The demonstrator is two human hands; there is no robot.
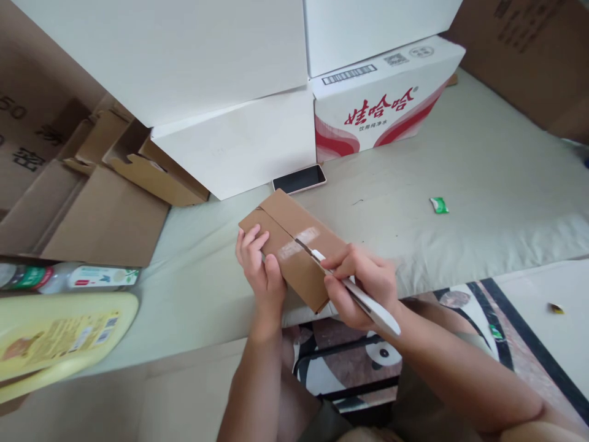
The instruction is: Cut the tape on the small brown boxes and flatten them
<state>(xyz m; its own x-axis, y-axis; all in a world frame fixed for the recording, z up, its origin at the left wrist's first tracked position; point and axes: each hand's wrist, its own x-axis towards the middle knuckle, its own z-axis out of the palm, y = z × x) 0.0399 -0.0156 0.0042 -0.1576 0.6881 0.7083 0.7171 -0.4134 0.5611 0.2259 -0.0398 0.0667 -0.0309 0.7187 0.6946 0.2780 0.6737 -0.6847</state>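
While the left hand (pixel 258 270) steadies the small cardboard box (pixel 288 228) at its near-left end, fingers curled over the edge and thumb pressed flat on the top, the right hand (pixel 365 283) grips a white cutter (pixel 368 304). The right fingers are closed tightly around its handle, with the forefinger laid along the upper side.

The box lies flat near the front edge of the pale, cloth-covered surface (pixel 483 184). Its long axis runs from far-left to near-right, and the closed flap seam follows the same line. A strip of clear tape (pixel 300 242) crosses the seam about midway.

The cutter lies almost parallel to that axis. Its tail sticks out past the right hand toward the near right, and its tip points up-left, touching the seam just beside the tape.

Behind the box, a phone (pixel 299 178) lies face up against stacked white cartons (pixel 230 141), next to a red-printed carton (pixel 381 107). A green wrapper (pixel 439 205) lies well apart to the right. Flattened cardboard (pixel 105 215) and a yellow bottle (pixel 55 337) are on the left.
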